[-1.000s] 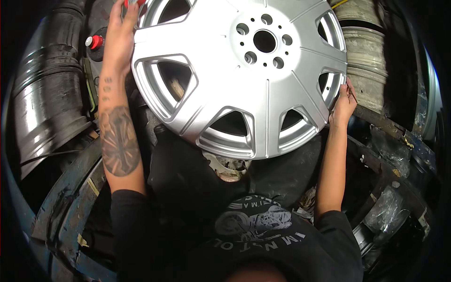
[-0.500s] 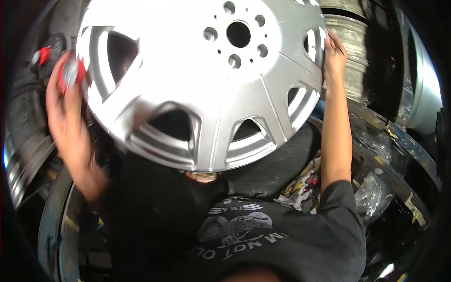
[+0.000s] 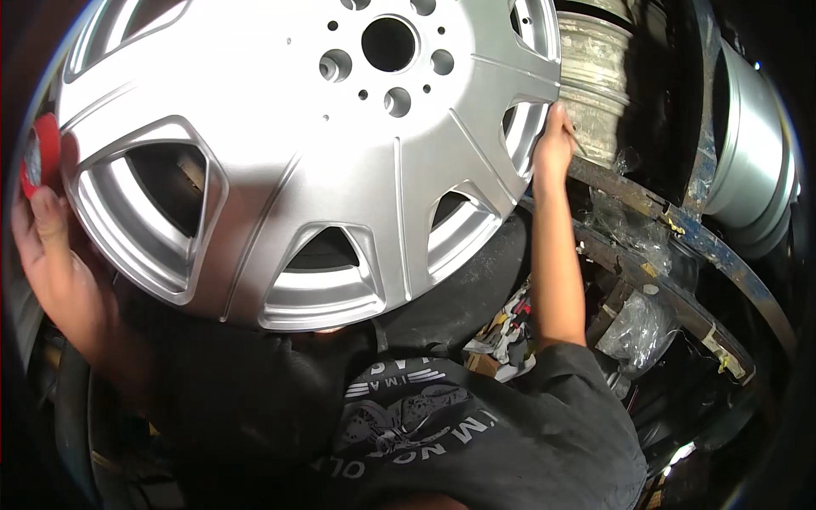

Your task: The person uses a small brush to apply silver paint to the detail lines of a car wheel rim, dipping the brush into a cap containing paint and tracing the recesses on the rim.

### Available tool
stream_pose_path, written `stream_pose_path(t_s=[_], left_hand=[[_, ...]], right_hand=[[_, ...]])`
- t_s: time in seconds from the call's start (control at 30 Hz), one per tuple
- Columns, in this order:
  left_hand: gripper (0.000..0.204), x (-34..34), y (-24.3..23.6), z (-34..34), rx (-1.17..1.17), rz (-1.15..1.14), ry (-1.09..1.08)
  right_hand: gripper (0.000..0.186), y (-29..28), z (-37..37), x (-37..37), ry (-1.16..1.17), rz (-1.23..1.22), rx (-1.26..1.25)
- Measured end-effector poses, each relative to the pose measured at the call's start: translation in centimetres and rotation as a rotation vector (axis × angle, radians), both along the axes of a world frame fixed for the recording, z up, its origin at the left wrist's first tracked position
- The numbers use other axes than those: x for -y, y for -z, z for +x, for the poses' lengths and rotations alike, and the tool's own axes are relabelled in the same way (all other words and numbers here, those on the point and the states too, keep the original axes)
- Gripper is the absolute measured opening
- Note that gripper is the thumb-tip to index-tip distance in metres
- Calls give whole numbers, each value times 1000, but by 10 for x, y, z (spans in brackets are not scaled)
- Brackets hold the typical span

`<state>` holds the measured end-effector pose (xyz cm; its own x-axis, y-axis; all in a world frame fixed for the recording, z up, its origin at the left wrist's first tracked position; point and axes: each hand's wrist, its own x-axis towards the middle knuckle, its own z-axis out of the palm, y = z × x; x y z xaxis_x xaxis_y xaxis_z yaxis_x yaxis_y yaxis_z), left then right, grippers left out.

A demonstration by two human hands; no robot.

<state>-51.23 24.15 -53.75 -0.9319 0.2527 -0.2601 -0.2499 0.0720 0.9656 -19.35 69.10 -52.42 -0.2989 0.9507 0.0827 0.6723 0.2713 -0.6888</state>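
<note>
A large silver alloy wheel (image 3: pixel 340 183) fills the upper middle of the view, its spoked face toward me, with a round centre bore and several bolt holes. At its left edge my left hand (image 3: pixel 64 272) is closed on a roll of red tape (image 3: pixel 48 149), its thumb against the roll's side. The roll sits against or very near the rim; I cannot tell which. On the opposite side, my right hand (image 3: pixel 554 153) grips the wheel's outer edge, its fingers partly hidden. A thin dark stick-like piece (image 3: pixel 580 144) juts out beside that hand.
Worn, dull rims (image 3: pixel 595 85) are stacked at the far right, and another silver rim (image 3: pixel 752 161) stands beyond them. A chipped blue metal frame (image 3: pixel 722 246) runs along the right. Crumpled clear plastic (image 3: pixel 642 327) and scraps (image 3: pixel 510 331) lie near my right forearm.
The wheel has shifted left and slightly down in view and turned a little. My left hand, with the red tape, has moved left and lower; my right hand stays on the rim.
</note>
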Motion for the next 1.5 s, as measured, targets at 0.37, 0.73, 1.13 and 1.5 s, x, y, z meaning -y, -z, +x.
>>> stream_pose_path(t_s=[0.37, 0.73, 1.13, 1.5], left_hand=[[48, 33, -2, 8, 73, -29, -26], [48, 83, -29, 58, -442, -722, 571], [47, -10, -11, -42, -98, 129, 235], [61, 29, -6, 6, -51, 188, 304]], right_hand=[[37, 3, 3, 1, -33, 68, 52], [44, 6, -56, -107, -317, 291, 189], [52, 5, -7, -27, 93, -41, -80], [51, 1, -42, -66, -154, 59, 95]])
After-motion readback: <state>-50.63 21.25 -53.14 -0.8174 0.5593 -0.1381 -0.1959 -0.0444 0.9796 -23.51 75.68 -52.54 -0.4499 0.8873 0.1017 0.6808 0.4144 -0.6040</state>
